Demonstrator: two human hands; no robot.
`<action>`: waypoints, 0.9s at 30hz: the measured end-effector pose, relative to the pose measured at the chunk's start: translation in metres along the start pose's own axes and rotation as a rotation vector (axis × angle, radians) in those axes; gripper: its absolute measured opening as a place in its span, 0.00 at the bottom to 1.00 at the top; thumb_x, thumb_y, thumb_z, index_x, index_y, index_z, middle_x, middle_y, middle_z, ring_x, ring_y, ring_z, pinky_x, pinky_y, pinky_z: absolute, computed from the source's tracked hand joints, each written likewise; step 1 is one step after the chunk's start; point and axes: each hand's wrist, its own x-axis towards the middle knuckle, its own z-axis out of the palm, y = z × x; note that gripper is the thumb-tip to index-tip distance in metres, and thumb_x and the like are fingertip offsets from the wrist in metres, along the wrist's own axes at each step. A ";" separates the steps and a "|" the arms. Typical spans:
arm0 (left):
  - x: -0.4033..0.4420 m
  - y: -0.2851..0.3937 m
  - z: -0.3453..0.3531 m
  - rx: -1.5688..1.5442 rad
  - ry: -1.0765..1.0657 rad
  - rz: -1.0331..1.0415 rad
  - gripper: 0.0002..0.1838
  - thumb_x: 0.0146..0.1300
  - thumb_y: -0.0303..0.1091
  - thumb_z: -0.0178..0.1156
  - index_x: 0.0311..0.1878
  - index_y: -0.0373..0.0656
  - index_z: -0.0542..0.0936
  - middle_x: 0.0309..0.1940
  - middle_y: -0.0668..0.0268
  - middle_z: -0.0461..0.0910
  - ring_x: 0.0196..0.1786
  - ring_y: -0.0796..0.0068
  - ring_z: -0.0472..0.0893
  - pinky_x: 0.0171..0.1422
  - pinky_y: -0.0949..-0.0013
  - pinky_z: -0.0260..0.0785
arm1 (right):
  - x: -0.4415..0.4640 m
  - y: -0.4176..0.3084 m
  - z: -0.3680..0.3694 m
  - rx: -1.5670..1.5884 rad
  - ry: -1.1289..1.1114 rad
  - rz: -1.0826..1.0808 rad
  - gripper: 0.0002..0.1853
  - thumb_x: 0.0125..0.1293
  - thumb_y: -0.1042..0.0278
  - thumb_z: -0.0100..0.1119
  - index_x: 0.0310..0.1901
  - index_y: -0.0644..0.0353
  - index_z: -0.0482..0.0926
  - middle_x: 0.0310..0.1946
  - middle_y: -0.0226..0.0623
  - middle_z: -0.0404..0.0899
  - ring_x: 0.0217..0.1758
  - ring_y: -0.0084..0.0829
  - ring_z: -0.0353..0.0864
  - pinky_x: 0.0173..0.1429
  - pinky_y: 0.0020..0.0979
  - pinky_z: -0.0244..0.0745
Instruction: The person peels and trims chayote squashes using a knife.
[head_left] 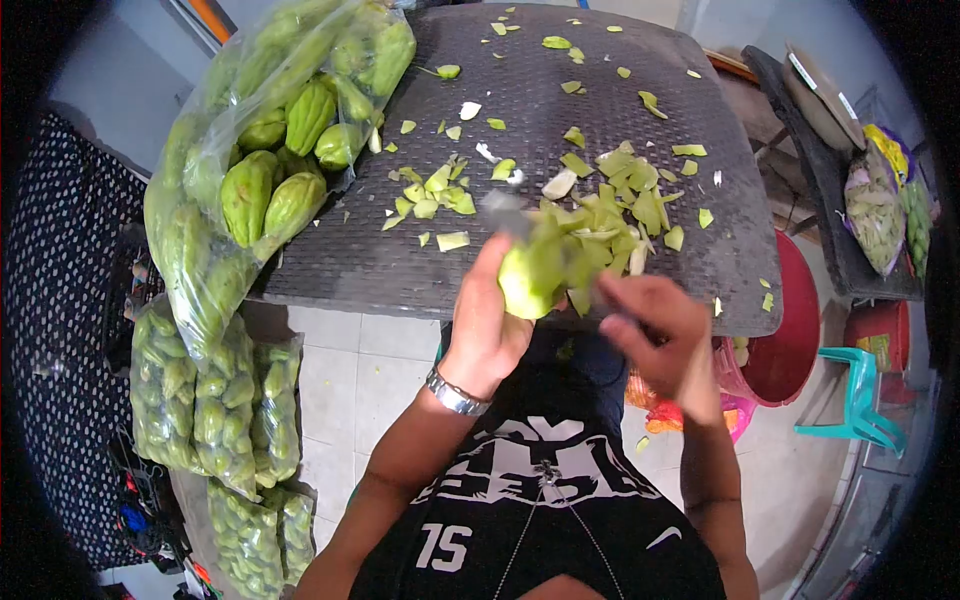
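My left hand (492, 325) grips a pale green, partly peeled chayote (528, 285) over the table's near edge. To the right of it, my right hand (660, 325) is smeared by motion, its fingers curled around something dark that I cannot make out. A grey blurred shape (507, 213), possibly a blade, shows just above the chayote. Beyond my hands lies a pile of green peelings (630, 185) on the dark woven-pattern table (400, 270). A smaller cluster of peel pieces (435, 190) lies to the left.
A clear plastic bag of chayotes (250, 190) hangs over the table's left edge. Packed bags (215, 400) stand below it. On the right are a red tub (790, 330), a teal stool (858, 400) and a side table with bagged produce (875, 220).
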 end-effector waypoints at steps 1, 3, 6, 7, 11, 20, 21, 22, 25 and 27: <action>0.002 -0.005 0.001 -0.046 0.052 0.051 0.27 0.79 0.58 0.52 0.64 0.45 0.78 0.48 0.61 0.85 0.44 0.59 0.87 0.47 0.59 0.80 | -0.001 -0.012 0.004 -0.047 -0.035 -0.073 0.25 0.63 0.66 0.77 0.63 0.50 0.86 0.48 0.42 0.86 0.43 0.39 0.89 0.49 0.35 0.85; 0.002 0.003 -0.003 -0.050 -0.096 -0.098 0.26 0.79 0.60 0.52 0.61 0.47 0.78 0.46 0.63 0.85 0.42 0.64 0.88 0.45 0.61 0.82 | -0.004 -0.022 0.014 -0.108 -0.092 -0.140 0.27 0.61 0.64 0.78 0.63 0.48 0.85 0.48 0.40 0.85 0.42 0.40 0.89 0.47 0.37 0.86; 0.003 0.002 -0.007 -0.013 -0.136 -0.133 0.26 0.77 0.62 0.54 0.58 0.49 0.79 0.43 0.65 0.85 0.41 0.67 0.88 0.45 0.62 0.83 | -0.007 -0.025 0.019 -0.129 -0.135 -0.144 0.28 0.60 0.62 0.79 0.64 0.46 0.84 0.47 0.39 0.84 0.41 0.41 0.89 0.43 0.38 0.87; 0.005 0.001 -0.009 -0.005 -0.126 -0.113 0.26 0.77 0.62 0.55 0.59 0.49 0.79 0.43 0.65 0.85 0.41 0.67 0.87 0.45 0.62 0.82 | -0.006 -0.022 0.019 -0.119 -0.138 -0.158 0.28 0.60 0.61 0.79 0.64 0.46 0.84 0.47 0.39 0.84 0.41 0.41 0.89 0.43 0.38 0.87; 0.003 0.001 -0.006 0.058 -0.123 -0.016 0.27 0.76 0.60 0.57 0.64 0.49 0.77 0.47 0.64 0.84 0.41 0.66 0.87 0.46 0.62 0.82 | 0.000 -0.012 0.015 -0.136 -0.157 -0.208 0.28 0.59 0.61 0.79 0.63 0.45 0.85 0.47 0.39 0.84 0.41 0.42 0.89 0.42 0.38 0.87; -0.009 0.022 -0.009 0.006 -0.256 -0.091 0.27 0.81 0.55 0.49 0.68 0.44 0.77 0.51 0.63 0.84 0.49 0.60 0.87 0.47 0.60 0.81 | 0.015 0.036 -0.023 0.014 0.023 0.424 0.21 0.66 0.70 0.74 0.61 0.58 0.86 0.41 0.43 0.88 0.44 0.32 0.89 0.46 0.30 0.83; -0.006 0.021 -0.011 0.064 -0.217 -0.098 0.27 0.80 0.56 0.50 0.65 0.42 0.78 0.50 0.63 0.85 0.52 0.61 0.86 0.49 0.59 0.80 | 0.016 0.031 -0.024 0.063 0.007 0.511 0.21 0.67 0.70 0.73 0.61 0.59 0.86 0.41 0.43 0.88 0.44 0.30 0.89 0.47 0.30 0.82; -0.003 0.021 -0.010 0.077 -0.156 -0.093 0.27 0.80 0.56 0.50 0.64 0.43 0.78 0.50 0.63 0.85 0.52 0.61 0.86 0.51 0.58 0.80 | 0.017 0.027 -0.025 0.109 -0.006 0.599 0.20 0.68 0.71 0.72 0.61 0.59 0.86 0.40 0.43 0.89 0.44 0.29 0.89 0.47 0.29 0.82; 0.003 0.012 -0.004 0.072 -0.035 -0.053 0.26 0.80 0.57 0.51 0.63 0.43 0.79 0.50 0.61 0.85 0.53 0.60 0.86 0.55 0.53 0.80 | 0.005 0.010 0.004 0.019 0.072 0.122 0.21 0.67 0.68 0.74 0.61 0.57 0.86 0.43 0.42 0.88 0.40 0.31 0.87 0.46 0.31 0.83; 0.004 0.001 -0.010 0.012 -0.020 0.016 0.27 0.79 0.57 0.52 0.63 0.44 0.79 0.50 0.60 0.85 0.52 0.59 0.86 0.58 0.50 0.80 | 0.002 -0.006 0.014 -0.069 0.022 -0.067 0.23 0.64 0.66 0.76 0.62 0.53 0.86 0.46 0.42 0.87 0.39 0.35 0.88 0.45 0.33 0.84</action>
